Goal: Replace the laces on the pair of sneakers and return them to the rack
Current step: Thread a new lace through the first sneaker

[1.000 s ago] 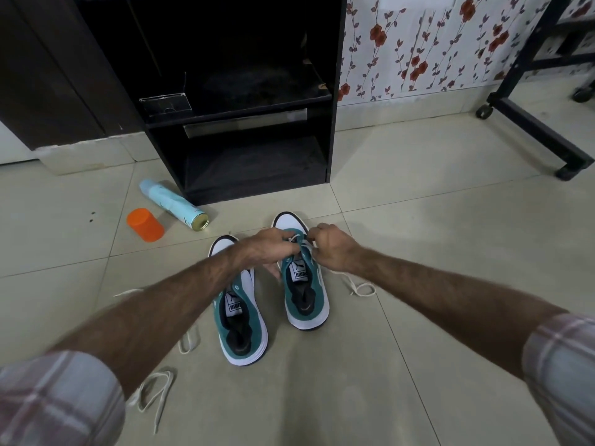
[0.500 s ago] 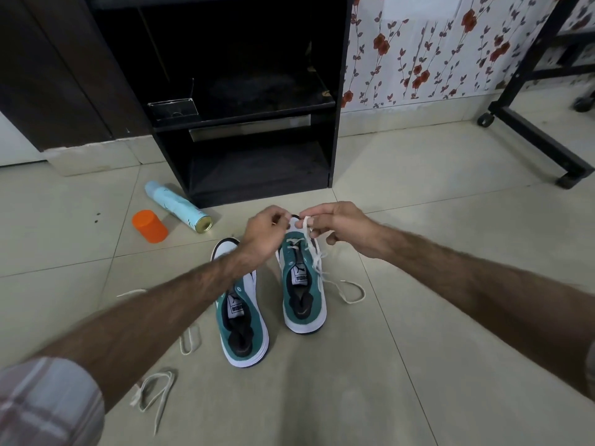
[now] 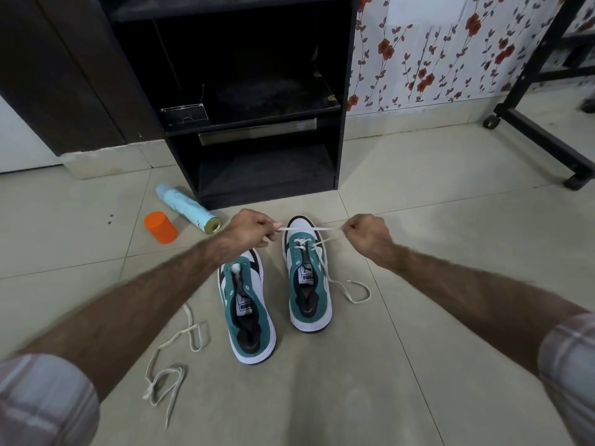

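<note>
Sleeves, two, plaid, occupy the nearest lower corners of the view, one per forearm. One loose lace (image 3: 167,358) lies on the tiled floor (image 3: 418,365) to the left, coiled in slack loops, free of both shoes. Sneakers: two, teal and white, standing upright side by side on the floor, toes pointing away from the person. The left sneaker (image 3: 246,307) sits nearer and carries no lace in its eyelets. The right sneaker (image 3: 307,278) sits slightly farther forward, with one white lace (image 3: 317,230) threaded through its lowest eyelets near the toe; one end trails in a loop on the floor to the shoe's right.

Hands: two, held apart above the toe of the right sneaker. The left hand (image 3: 249,231) pinches one end of that lace between curled fingers. The right hand (image 3: 365,235) is closed round the other end. The lace runs taut between them.

Beyond the left hand, one orange cap (image 3: 160,226) stands on the floor and one pale blue spray can (image 3: 186,209) lies on its side just beside it. Farthest off, one black rack (image 3: 257,101) stands against the wall, with flowered wallpaper (image 3: 434,53) to its right and one black wheeled frame (image 3: 544,123) at the far right.
</note>
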